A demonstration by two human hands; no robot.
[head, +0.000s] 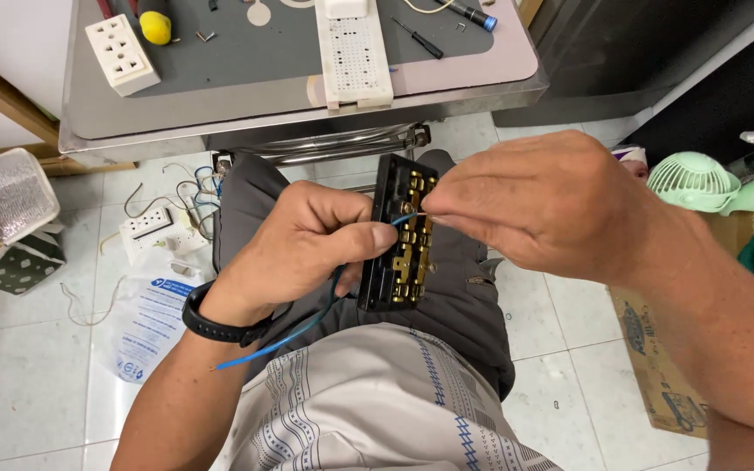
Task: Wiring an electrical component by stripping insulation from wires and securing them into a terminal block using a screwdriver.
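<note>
The left hand [307,244] grips a black socket block [401,234] over the lap, below the worktop's [220,109] front edge; the right hand [543,205] pinches a blue wire [294,336] at its brass contacts, fingertips hiding the joint. A white socket [121,52] sits near the worktop's left edge.

White socket block [121,52] on grey table [89,113], yellow-handled tool [155,23], perforated white plate [355,57], green fan [695,181], cardboard box [656,366]

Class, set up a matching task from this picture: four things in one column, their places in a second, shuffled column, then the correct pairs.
Things:
1. Blue wire
2. White socket
3. Green fan
4. Wristband

Places:
A. Beside a cardboard box, at the right edge
B. On the left arm
C. On the metal table, left end
D. Pinched in the left hand

Pairs: 1-D, 2-C, 3-A, 4-B
</note>
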